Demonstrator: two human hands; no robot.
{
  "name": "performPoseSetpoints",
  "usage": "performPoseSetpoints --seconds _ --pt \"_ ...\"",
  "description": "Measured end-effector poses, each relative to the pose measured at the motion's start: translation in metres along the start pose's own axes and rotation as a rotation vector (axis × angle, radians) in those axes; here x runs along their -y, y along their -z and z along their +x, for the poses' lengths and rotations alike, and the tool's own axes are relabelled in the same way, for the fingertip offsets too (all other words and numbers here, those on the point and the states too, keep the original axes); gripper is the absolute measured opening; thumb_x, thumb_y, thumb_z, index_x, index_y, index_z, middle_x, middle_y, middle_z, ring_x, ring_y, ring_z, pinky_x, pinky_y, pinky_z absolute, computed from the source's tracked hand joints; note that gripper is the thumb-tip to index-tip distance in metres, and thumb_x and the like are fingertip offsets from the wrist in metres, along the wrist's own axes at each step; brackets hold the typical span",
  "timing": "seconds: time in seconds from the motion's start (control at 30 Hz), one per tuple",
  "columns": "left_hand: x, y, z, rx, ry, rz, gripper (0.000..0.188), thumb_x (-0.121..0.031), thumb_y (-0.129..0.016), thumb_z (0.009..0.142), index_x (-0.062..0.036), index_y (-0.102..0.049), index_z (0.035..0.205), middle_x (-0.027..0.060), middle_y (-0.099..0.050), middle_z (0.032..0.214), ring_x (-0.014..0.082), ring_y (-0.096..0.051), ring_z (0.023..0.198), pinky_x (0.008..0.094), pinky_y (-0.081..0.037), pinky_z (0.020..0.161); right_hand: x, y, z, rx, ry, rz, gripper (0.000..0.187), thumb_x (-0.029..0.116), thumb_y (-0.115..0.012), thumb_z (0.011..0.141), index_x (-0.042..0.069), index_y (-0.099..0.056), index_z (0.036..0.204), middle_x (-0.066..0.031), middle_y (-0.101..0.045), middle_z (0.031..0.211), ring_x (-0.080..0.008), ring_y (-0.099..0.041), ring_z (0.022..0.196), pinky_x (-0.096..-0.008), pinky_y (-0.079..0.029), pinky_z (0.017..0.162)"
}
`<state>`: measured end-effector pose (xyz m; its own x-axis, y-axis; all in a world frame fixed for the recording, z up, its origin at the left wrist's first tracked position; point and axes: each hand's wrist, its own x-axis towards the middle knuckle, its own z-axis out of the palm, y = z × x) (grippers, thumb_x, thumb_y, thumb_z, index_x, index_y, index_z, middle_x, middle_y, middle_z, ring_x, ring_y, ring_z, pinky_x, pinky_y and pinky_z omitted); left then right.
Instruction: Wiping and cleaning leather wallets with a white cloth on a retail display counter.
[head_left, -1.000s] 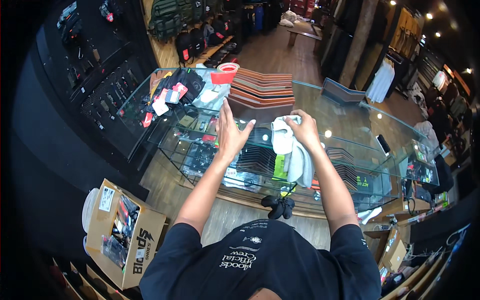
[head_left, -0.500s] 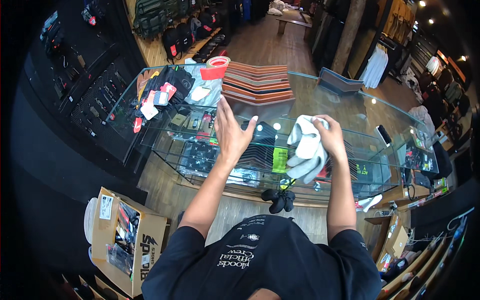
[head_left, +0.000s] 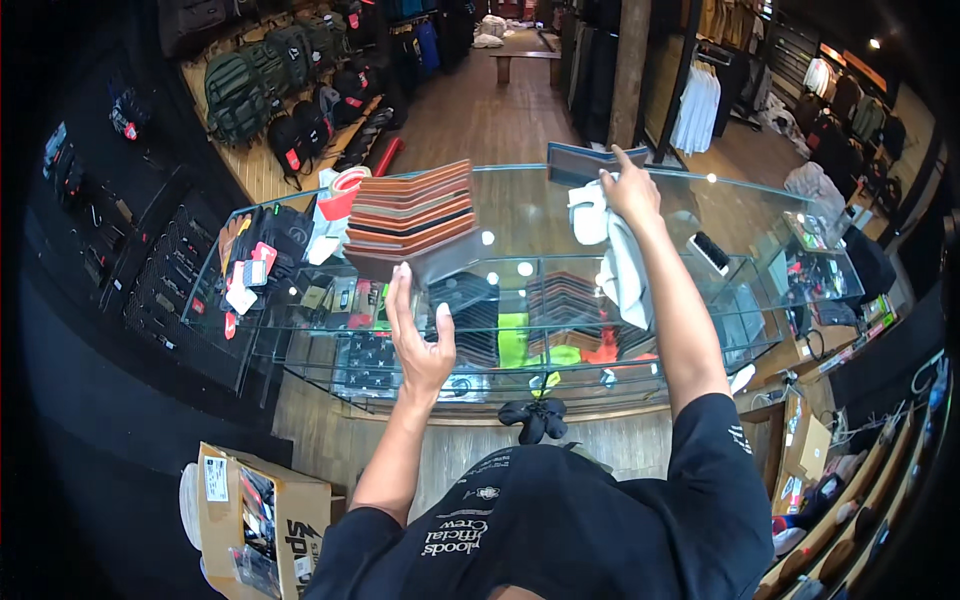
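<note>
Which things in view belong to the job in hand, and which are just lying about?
Apparently in the job:
white-grey cloth, in the right hand
dark folded piece, right by that hand
stack of folded pieces, near the open left hand
glass counter, under these

Apparently just lying about:
red tape roll
cardboard box
green backpack
</note>
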<state>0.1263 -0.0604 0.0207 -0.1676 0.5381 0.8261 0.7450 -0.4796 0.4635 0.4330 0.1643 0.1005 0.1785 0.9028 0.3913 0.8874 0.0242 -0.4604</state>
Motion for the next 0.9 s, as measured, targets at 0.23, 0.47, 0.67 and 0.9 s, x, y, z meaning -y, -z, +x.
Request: performPoseSetpoints --seconds 0.23,0.47,0.67,0.9 --pt "-0.027 -0.037 -0.019 -0.019 0.124 0.028 0.061 -0.006 -0.062 0.090 0.0025 -0.043 0.147 0.0246 -0.048 0.145 0.0406 -0.046 0.137 0.0472 -0.035 0.116 -0.014 -0.014 0.005 0.015 0.118 0.011 0.041 0.032 -0.066 0.092 0.017 -0.064 0.130 -0.0205 -0.073 0.111 -0.0422 -0.069 0.106 -0.0516 -0.054 0.093" --pt "-0.069 -0.098 -0.020 -0.060 0.112 -0.119 0.054 -0.007 -0.062 0.092 0.0011 -0.047 0.144 0.0225 -0.052 0.141 0.0386 -0.050 0.133 0.0445 -0.037 0.114 -0.022 -0.012 0.017 0.021 0.158 0.059 0.029 0.027 -0.067 0.091 0.010 -0.063 0.115 -0.0237 -0.073 0.103 -0.0434 -0.069 0.104 -0.0535 -0.054 0.088" --pt "-0.100 -0.122 -0.031 -0.046 0.441 -0.687 0.041 -0.016 -0.049 0.107 0.0001 -0.045 0.145 0.0141 -0.065 0.121 0.0224 -0.066 0.110 0.0319 -0.051 0.095 -0.032 0.057 -0.036 0.289 0.473 0.666 0.026 0.022 -0.072 0.090 0.003 -0.063 0.106 -0.0169 -0.073 0.099 -0.0317 -0.071 0.100 -0.0394 -0.051 0.090" --pt "-0.103 -0.110 -0.018 0.397 0.934 -1.820 0.068 -0.051 -0.043 0.107 -0.0054 -0.030 0.156 0.0158 -0.051 0.148 0.0253 -0.055 0.134 0.0412 -0.048 0.110 -0.052 0.082 -0.091 0.723 0.902 0.875 0.029 0.006 -0.074 0.086 0.001 -0.067 0.114 -0.0126 -0.073 0.108 -0.0276 -0.071 0.105 -0.0371 -0.052 0.095"
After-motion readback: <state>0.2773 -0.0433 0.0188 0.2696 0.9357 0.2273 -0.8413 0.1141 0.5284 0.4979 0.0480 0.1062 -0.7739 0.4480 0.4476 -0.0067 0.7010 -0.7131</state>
